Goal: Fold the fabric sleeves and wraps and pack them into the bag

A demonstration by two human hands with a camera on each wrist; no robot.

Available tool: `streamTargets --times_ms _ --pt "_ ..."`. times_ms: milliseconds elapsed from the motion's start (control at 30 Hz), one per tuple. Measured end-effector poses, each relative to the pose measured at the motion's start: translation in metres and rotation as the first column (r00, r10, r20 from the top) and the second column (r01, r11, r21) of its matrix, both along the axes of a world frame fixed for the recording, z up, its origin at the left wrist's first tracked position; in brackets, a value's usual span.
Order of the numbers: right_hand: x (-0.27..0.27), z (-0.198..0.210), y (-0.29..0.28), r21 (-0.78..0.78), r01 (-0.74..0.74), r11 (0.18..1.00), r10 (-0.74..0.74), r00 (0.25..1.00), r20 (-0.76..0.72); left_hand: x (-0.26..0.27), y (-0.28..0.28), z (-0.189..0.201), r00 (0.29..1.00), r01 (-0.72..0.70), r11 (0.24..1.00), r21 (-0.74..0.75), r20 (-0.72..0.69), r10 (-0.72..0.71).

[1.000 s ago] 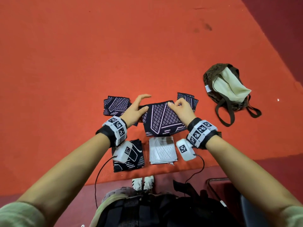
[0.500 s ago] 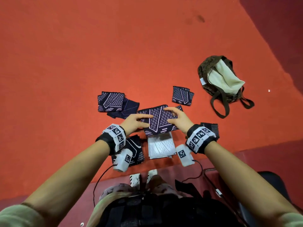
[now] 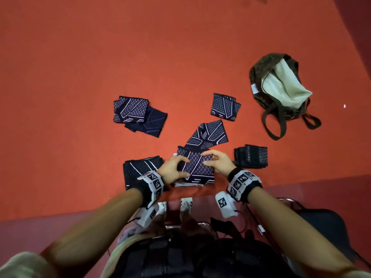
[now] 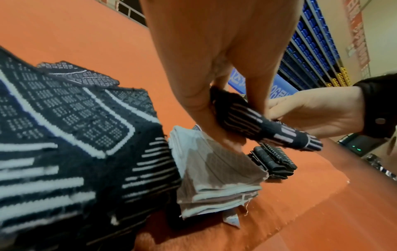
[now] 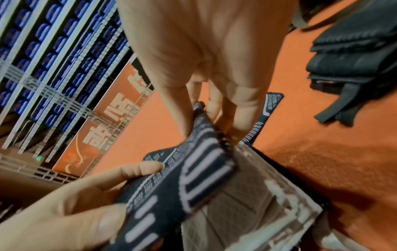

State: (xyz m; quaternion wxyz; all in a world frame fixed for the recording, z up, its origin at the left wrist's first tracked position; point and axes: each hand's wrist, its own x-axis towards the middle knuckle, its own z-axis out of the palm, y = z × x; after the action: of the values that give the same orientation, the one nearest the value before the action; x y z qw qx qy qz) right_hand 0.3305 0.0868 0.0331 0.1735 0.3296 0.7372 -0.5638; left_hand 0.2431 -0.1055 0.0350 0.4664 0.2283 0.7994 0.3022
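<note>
Lighting's pretty even in the head view, bright on the orange table cover [image 3: 80, 77] with only soft shadows tucked under the hands and folded pieces. Corners go darker and the edges bow out from the wide lens, arms stretched huge near the bottom. Wrist views are rougher: the near dark patterned fabric [image 4: 64, 152] is smeared with blur, the left hand [image 5: 64, 212] close to the right wrist lens is soft and out of focus, and the far shelving [image 5: 43, 59] leans hard
</note>
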Motion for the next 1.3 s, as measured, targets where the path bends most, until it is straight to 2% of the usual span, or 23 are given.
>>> streamTargets --times_ms 133,200,300,333,400,467,600,667,733,767,867,967,1067,1200,1267,1300 --pt "0.000 -0.004 0.005 0.017 -0.009 1.000 0.009 0.999 -0.031 0.006 0.004 -0.005 0.995 0.034 0.999 -0.008 0.090 -0.033" --pt "0.000 -0.006 0.006 -0.006 -0.043 0.999 0.043 0.999 -0.029 0.010 0.006 -0.007 0.984 -0.096 0.995 0.018 0.155 0.092" --pt "0.002 -0.007 0.009 -0.044 -0.068 0.997 0.065 0.996 -0.067 0.016 0.006 -0.007 0.903 -0.344 0.937 0.057 0.293 0.313" --pt "0.002 -0.008 0.009 -0.059 -0.068 0.996 0.063 0.994 -0.087 0.017 0.006 -0.007 0.904 -0.369 0.927 0.068 0.258 0.341" --pt "0.000 -0.011 0.006 -0.056 -0.067 0.996 0.061 0.993 -0.102 0.021 0.005 -0.010 0.929 -0.365 0.929 0.066 0.092 0.358" --pt "-0.001 -0.016 0.001 -0.041 -0.106 0.994 0.104 0.993 -0.052 0.025 0.003 -0.014 0.953 -0.294 0.956 0.001 -0.073 0.293" --pt "0.008 -0.034 -0.006 0.035 -0.298 0.954 0.295 0.953 0.067 0.035 0.002 -0.029 0.988 -0.118 0.975 -0.188 -0.120 0.096" --pt "0.012 -0.040 -0.008 0.090 -0.375 0.923 0.363 0.923 0.127 0.042 0.003 -0.034 0.981 -0.061 0.966 -0.250 -0.193 0.012" --pt "0.014 -0.042 -0.009 0.134 -0.441 0.888 0.422 0.895 0.148 0.050 0.005 -0.037 0.930 -0.014 0.956 -0.294 -0.354 -0.095" --pt "0.014 -0.043 -0.008 0.164 -0.475 0.865 0.453 0.878 0.153 0.053 0.006 -0.038 0.883 0.020 0.947 -0.321 -0.438 -0.167" --pt "0.017 -0.045 -0.004 0.319 -0.614 0.722 0.569 0.789 0.231 0.054 0.011 -0.040 0.743 0.115 0.895 -0.432 -0.561 -0.366" --pt "0.021 -0.048 0.000 0.419 -0.693 0.587 0.629 0.716 0.303 0.050 0.016 -0.042 0.684 0.195 0.830 -0.523 -0.534 -0.497" --pt "0.026 -0.052 0.000 0.436 -0.714 0.548 0.648 0.692 0.319 0.045 0.019 -0.047 0.715 0.252 0.776 -0.578 -0.429 -0.552" --pt "0.024 -0.055 -0.002 0.398 -0.712 0.579 0.636 0.699 0.327 0.040 0.023 -0.048 0.750 0.244 0.751 -0.614 -0.371 -0.548" --pt "0.022 -0.053 -0.001 0.320 -0.696 0.643 0.622 0.718 0.312 0.038 0.031 -0.042 0.764 0.237 0.756 -0.610 -0.364 -0.533" --pt "0.020 -0.050 0.001 0.277 -0.659 0.699 0.597 0.752 0.279 0.036 0.036 -0.037 0.773 0.232 0.768 -0.597 -0.366 -0.518"
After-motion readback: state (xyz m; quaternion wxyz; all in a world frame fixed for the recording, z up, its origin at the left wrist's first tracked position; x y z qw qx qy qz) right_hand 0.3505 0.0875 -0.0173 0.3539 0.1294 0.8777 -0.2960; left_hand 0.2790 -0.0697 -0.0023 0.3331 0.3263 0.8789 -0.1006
